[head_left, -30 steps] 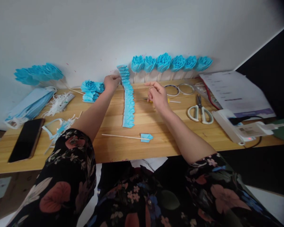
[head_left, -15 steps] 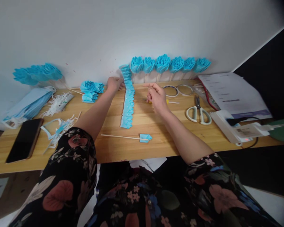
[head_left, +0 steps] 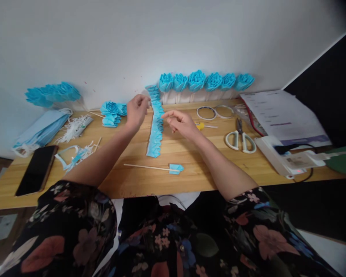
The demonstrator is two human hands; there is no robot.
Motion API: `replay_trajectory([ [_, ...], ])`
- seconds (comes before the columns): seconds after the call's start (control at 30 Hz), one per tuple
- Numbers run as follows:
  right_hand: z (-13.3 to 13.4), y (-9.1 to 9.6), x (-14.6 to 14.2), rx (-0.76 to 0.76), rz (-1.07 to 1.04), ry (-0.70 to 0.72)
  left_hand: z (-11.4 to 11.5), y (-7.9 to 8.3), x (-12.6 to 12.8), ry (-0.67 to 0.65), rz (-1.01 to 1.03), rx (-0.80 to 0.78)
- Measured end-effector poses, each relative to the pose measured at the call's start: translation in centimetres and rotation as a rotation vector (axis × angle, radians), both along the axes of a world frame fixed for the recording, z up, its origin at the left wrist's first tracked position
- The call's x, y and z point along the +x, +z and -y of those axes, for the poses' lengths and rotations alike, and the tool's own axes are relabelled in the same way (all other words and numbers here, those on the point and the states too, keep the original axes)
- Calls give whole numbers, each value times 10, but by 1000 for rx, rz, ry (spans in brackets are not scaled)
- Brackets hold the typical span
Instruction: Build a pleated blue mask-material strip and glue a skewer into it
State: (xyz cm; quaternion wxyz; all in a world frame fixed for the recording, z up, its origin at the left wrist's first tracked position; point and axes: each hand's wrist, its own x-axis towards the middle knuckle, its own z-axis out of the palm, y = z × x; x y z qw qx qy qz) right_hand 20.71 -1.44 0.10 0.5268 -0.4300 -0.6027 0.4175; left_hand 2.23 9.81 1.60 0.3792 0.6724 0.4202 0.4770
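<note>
A long pleated strip of light blue petals (head_left: 155, 134) lies on the wooden table, its far end leaning up against the wall. Left of it, my left hand (head_left: 137, 111) is raised with thumb and fingers pinched together; whatever they hold, if anything, is too small to make out. My right hand (head_left: 181, 122) is at the strip's right edge, index finger stretched out and the other fingers loosely bent, holding nothing visible. Nearer me lies a thin wooden stick (head_left: 145, 167) whose right end rests on a small folded blue piece (head_left: 176, 169).
Blue fabric roses (head_left: 196, 80) on sticks line the wall; more blue flowers (head_left: 111, 113) lie left. Face masks (head_left: 43, 129), cut-off ear loops (head_left: 73, 129) and a phone (head_left: 37, 169) are leftward. Rightward are tape rolls (head_left: 207, 113), a yellow-handled screwdriver (head_left: 200, 126), scissors (head_left: 241, 137) and a power strip (head_left: 275, 156).
My left hand has lifted and drawn back slightly from the strip. My right hand has moved left and toward me, up to the strip's edge. The view has shifted slightly.
</note>
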Motion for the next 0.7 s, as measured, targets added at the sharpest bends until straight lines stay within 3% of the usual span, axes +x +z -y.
replay_trajectory([
  [0.13,8,1,-4,31,152,358,66,25,-6,-399,-138,39],
  [0.23,10,4,-5,45,145,478,82,33,-18,-656,-273,-46],
  [0.3,10,7,-5,33,81,527,83,32,-25,-699,-279,-129],
  [0.43,9,8,-4,11,-44,616,85,19,-30,-588,-242,-200],
  [0.53,9,7,-2,-49,-84,641,90,12,-29,-373,-137,-90],
  [0.6,8,8,2,-76,-125,566,91,13,-34,-209,-64,4],
  [0.7,4,15,12,-37,-243,254,87,22,-62,16,-41,70],
])
